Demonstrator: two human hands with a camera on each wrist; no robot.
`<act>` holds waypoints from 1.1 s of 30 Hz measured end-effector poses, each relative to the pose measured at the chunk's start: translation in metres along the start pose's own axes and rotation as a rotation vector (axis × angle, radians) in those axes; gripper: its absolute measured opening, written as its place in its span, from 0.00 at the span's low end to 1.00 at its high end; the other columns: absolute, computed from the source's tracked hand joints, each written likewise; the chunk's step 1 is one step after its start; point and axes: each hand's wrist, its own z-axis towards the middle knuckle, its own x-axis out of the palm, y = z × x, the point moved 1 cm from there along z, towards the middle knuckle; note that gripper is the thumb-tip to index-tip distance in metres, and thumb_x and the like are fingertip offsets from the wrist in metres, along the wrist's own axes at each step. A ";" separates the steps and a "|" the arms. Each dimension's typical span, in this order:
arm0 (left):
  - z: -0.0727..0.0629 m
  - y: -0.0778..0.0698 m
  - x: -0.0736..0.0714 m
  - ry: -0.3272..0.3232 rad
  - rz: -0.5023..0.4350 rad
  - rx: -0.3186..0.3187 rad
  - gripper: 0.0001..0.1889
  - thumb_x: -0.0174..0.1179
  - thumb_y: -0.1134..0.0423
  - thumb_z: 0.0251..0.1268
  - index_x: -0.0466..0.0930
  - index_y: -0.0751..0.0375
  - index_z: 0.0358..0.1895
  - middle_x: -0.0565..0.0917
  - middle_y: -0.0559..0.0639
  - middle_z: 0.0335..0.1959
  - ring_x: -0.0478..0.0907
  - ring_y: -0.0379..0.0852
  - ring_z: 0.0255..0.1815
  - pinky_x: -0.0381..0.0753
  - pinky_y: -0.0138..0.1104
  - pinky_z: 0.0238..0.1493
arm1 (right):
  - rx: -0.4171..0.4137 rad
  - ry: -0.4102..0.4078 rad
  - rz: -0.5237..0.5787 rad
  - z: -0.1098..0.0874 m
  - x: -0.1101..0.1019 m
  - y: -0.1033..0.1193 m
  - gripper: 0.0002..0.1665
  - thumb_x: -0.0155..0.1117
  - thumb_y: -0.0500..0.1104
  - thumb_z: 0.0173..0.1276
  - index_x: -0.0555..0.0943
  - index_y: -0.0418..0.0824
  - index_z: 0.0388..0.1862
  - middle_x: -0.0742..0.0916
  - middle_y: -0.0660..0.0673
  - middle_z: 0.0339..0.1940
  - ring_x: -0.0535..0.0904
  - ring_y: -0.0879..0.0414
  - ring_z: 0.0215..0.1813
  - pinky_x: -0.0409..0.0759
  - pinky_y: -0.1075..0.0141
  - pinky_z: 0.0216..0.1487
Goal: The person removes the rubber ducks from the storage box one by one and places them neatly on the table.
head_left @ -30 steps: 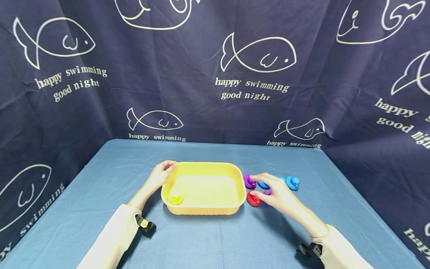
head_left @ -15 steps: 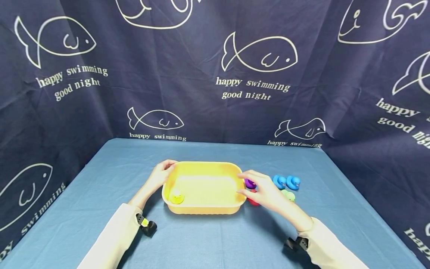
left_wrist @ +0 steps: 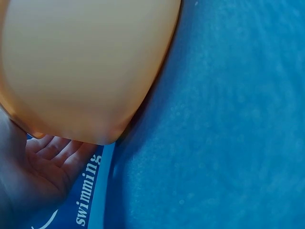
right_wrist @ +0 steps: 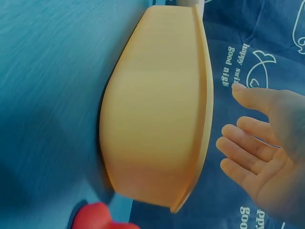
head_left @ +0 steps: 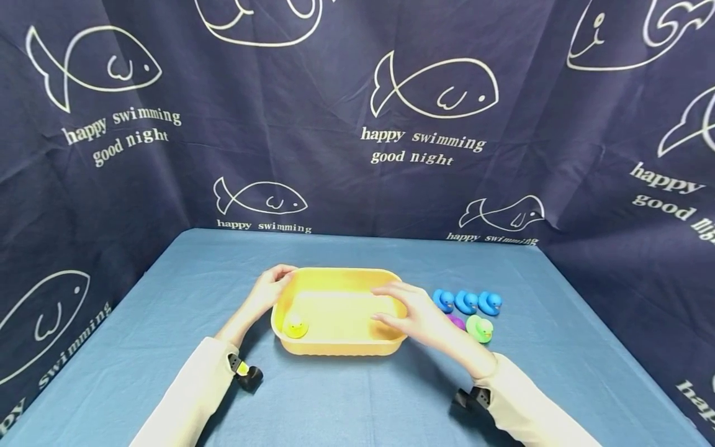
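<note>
A yellow plastic basin (head_left: 337, 347) stands on the blue cloth in the head view, with a small yellow toy duck (head_left: 296, 326) at its near left corner. My left hand (head_left: 270, 287) grips the basin's left rim; in the left wrist view its fingers (left_wrist: 59, 151) lie by the basin's outer wall. Over the right end of the basin hovers my right hand (head_left: 410, 310), fingers and thumb spread apart. Nothing sits between them in the right wrist view, where a red toy duck (right_wrist: 97, 218) shows only in part near the basin's foot.
Right of the basin, three blue toy ducks (head_left: 466, 302) stand in a row. Nearer are a green duck (head_left: 480, 329) and a purple one (head_left: 457, 321), partly hidden by my right arm. A dark fish-print curtain (head_left: 335, 124) rises behind the table.
My right hand has moved left, from above the ducks to over the basin's right end, uncovering the blue and green ducks. The left hand has stayed on the rim.
</note>
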 end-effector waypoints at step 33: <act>0.001 0.001 0.000 0.006 -0.005 -0.002 0.15 0.50 0.61 0.71 0.78 0.66 0.52 0.83 0.61 0.46 0.78 0.52 0.47 0.76 0.39 0.48 | 0.028 0.153 0.064 0.034 0.044 0.035 0.26 0.71 0.50 0.56 0.80 0.45 0.54 0.84 0.51 0.50 0.79 0.58 0.52 0.76 0.63 0.55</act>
